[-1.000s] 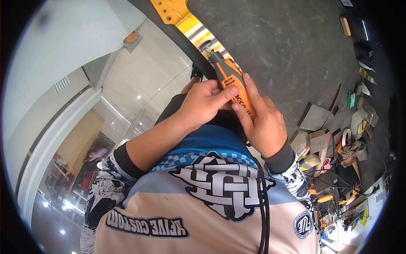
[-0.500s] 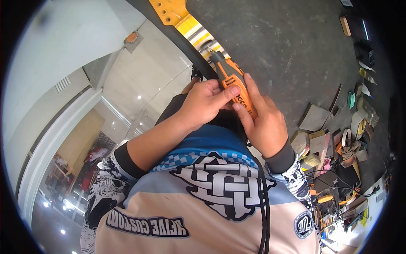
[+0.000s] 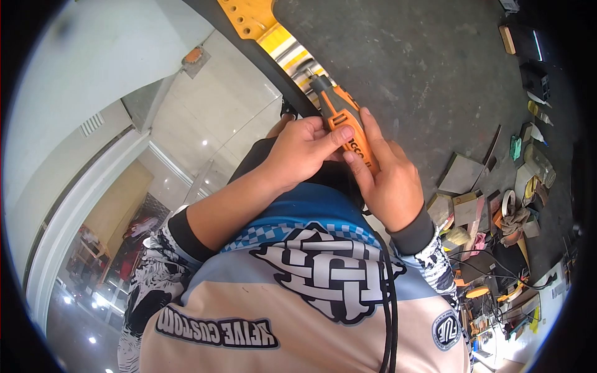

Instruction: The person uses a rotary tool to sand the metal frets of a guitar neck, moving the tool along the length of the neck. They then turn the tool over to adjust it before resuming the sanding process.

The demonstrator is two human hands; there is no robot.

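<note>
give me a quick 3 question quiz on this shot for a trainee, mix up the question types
1. True or false: both hands are on the orange rotary tool.
2. Which hand's thumb lies across the top of the tool body? A) left hand B) right hand C) neither
3. Fill in: the tool's tip points toward the yellow ______ at the top of the picture.

Key
1. True: each hand grips the tool body.
2. A: the left thumb rests across the orange casing, while the right hand's fingers run along its side.
3. Guitar neck: its headstock, with a row of holes, lies beyond the tip on the grey floor.
</note>
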